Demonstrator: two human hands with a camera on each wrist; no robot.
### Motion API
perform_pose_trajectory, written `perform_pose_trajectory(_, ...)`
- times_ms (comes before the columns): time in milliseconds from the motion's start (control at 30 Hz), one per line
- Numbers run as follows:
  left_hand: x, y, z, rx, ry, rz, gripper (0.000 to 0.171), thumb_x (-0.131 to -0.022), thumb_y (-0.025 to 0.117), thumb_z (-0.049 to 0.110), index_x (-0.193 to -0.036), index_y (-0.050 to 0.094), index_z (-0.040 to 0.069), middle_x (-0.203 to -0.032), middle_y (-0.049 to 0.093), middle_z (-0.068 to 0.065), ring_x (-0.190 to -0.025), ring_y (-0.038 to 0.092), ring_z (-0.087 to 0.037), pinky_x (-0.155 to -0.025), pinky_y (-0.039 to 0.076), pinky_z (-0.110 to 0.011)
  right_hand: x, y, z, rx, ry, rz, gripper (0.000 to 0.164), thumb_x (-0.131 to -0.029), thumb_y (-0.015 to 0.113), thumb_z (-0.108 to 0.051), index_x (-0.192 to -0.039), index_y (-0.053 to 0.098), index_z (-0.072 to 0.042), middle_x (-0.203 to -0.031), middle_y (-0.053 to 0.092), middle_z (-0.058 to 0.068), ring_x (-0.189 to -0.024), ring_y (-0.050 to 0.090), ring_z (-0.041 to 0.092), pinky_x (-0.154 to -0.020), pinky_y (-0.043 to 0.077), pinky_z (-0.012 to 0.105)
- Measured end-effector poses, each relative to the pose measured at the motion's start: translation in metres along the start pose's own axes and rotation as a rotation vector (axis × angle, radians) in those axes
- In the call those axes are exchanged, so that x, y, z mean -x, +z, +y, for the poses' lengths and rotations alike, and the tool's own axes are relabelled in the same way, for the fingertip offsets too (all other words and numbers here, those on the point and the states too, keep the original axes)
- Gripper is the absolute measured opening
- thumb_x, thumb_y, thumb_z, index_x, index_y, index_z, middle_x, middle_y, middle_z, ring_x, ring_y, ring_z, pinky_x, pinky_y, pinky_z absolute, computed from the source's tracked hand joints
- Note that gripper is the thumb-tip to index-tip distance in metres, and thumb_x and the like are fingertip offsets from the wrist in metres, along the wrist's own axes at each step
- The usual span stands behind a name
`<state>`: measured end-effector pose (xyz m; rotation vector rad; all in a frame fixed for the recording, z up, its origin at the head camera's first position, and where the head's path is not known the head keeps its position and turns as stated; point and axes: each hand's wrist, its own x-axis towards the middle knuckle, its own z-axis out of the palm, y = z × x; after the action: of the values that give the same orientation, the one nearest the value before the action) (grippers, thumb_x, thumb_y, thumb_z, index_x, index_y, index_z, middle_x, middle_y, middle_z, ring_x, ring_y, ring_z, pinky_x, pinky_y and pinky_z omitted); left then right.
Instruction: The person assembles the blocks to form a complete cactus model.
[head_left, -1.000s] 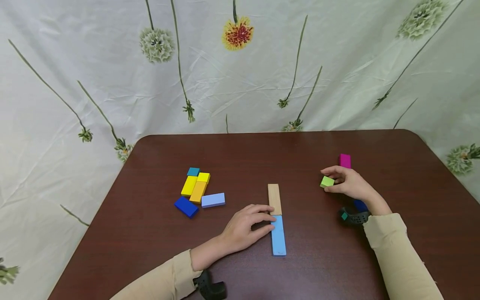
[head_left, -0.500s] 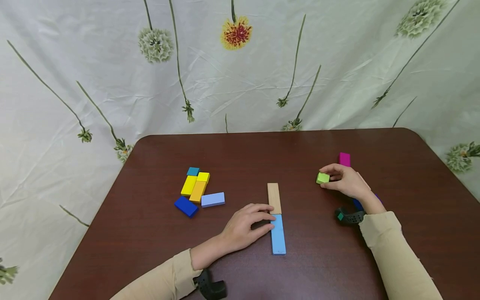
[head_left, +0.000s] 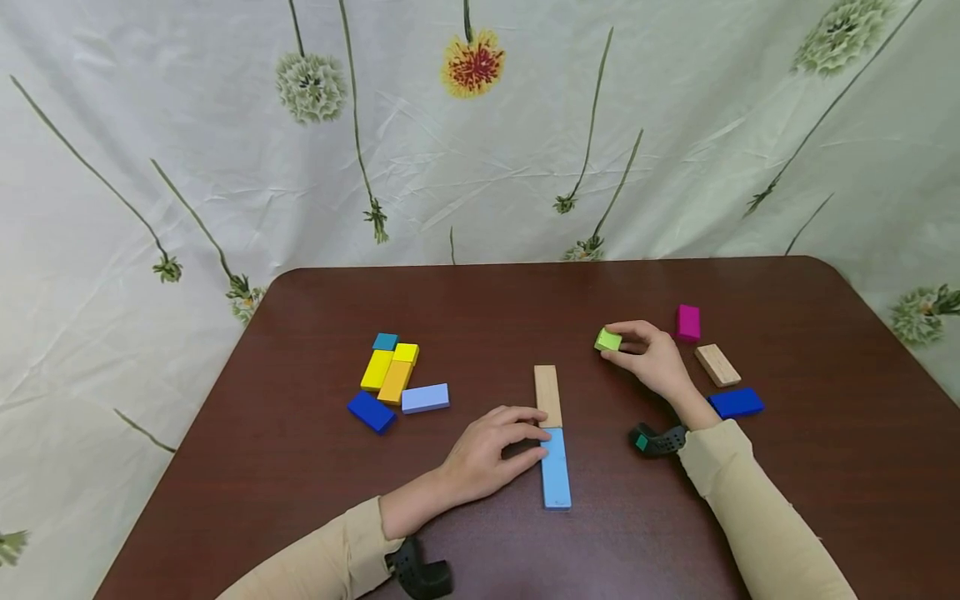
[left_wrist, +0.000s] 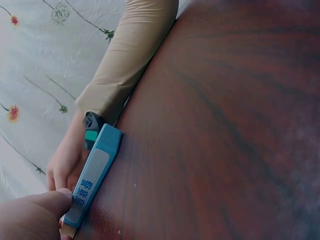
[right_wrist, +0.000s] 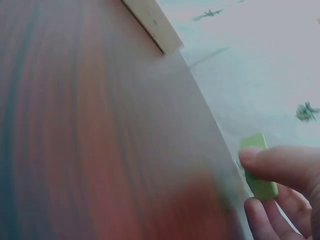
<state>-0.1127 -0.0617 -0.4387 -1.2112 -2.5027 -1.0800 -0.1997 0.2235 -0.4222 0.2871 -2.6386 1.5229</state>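
My right hand (head_left: 651,360) pinches a small light green block (head_left: 608,339) between thumb and fingers, held over the table's right half; in the right wrist view the thumb presses on the green block (right_wrist: 260,167). My left hand (head_left: 495,458) rests beside a light blue block (head_left: 556,475) and a plain wooden block (head_left: 548,396), which lie end to end in a line. Its fingertips and thumb touch their left edge near the joint. The left wrist view has the blue block's side (left_wrist: 92,175), with a pale label and dark characters, against my thumb.
To the right lie a magenta block (head_left: 688,322), a wooden block (head_left: 717,365) and a dark blue block (head_left: 737,402). On the left sit a teal block (head_left: 386,342), yellow and orange blocks (head_left: 396,382), a blue block (head_left: 372,412) and a periwinkle block (head_left: 425,398).
My right hand has moved left with the green block, toward the middle, uncovering the wooden and dark blue blocks on the right. The left hand has stayed in place.
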Motion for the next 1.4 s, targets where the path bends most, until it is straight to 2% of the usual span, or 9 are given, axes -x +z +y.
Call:
perform_pose_trajectory(133,0.000,-0.001,0.001,-0.001,-0.008,-0.005,0.019,-0.090,0.064,0.026,-0.105,0.071,0.018,-0.124,0.059,0.002,-0.110,0.054,-0.014,-0.091,0.045,-0.031,-0.004,0.013,-0.006,-0.042,0.001,0.027,0.041,-0.082,0.075,-0.015,-0.119,0.063,-0.002,-0.120,0.056,0.016,-0.099,0.063,0.031,-0.079,0.052,0.024)
perform_pose_trajectory(233,0.000,-0.001,0.001,-0.001,-0.012,-0.009,0.019,-0.090,0.064,0.026,-0.106,0.071,0.018,-0.124,0.058,0.002,-0.111,0.054,-0.014,-0.091,0.045,-0.031,-0.007,0.022,-0.009,-0.057,0.003,0.035,0.040,-0.082,0.074,-0.014,-0.118,0.064,-0.003,-0.120,0.056,0.015,-0.100,0.063,0.030,-0.080,0.052,0.028)
perform_pose_trajectory(400,-0.001,-0.001,0.002,0.000,-0.016,-0.013,0.019,-0.090,0.064,0.026,-0.105,0.071,0.018,-0.124,0.058,0.002,-0.111,0.054,-0.014,-0.090,0.046,-0.030,-0.013,0.033,-0.012,-0.063,-0.004,0.034,0.038,-0.082,0.074,-0.013,-0.117,0.065,-0.003,-0.119,0.057,0.014,-0.100,0.062,0.029,-0.084,0.051,0.035)
perform_pose_trajectory(633,-0.001,-0.001,0.002,0.010,-0.021,-0.015,0.019,-0.090,0.064,0.027,-0.105,0.071,0.018,-0.124,0.058,0.003,-0.111,0.054,-0.013,-0.090,0.046,-0.031,-0.019,0.045,-0.015,-0.041,-0.010,0.042,0.035,-0.082,0.073,-0.012,-0.115,0.066,-0.003,-0.120,0.059,0.014,-0.099,0.061,0.029,-0.084,0.051,0.039)
perform_pose_trajectory(967,-0.001,0.000,0.001,0.015,-0.032,-0.019,0.018,-0.090,0.064,0.026,-0.105,0.071,0.019,-0.123,0.058,0.004,-0.111,0.053,-0.011,-0.090,0.045,-0.030,-0.022,0.053,-0.021,-0.044,0.014,0.004,0.037,-0.082,0.074,-0.013,-0.116,0.065,-0.004,-0.120,0.058,0.015,-0.101,0.061,0.030,-0.082,0.051,0.040)
perform_pose_trajectory(1167,0.000,0.000,0.001,0.014,-0.024,-0.011,0.018,-0.090,0.064,0.027,-0.104,0.072,0.018,-0.123,0.059,0.003,-0.112,0.053,-0.014,-0.097,0.042,-0.036,-0.023,0.055,-0.022,-0.005,0.014,-0.008,0.037,-0.081,0.074,-0.011,-0.116,0.065,-0.004,-0.119,0.059,0.015,-0.102,0.060,0.030,-0.084,0.050,0.040)
perform_pose_trajectory(1400,0.000,0.000,0.001,0.014,-0.029,-0.015,0.019,-0.090,0.064,0.027,-0.105,0.071,0.018,-0.124,0.058,0.004,-0.111,0.053,-0.012,-0.090,0.046,-0.031,-0.022,0.056,-0.019,0.025,-0.022,-0.004,0.033,-0.086,0.069,-0.018,-0.116,0.066,-0.005,-0.117,0.061,0.013,-0.102,0.060,0.028,-0.082,0.051,0.040)
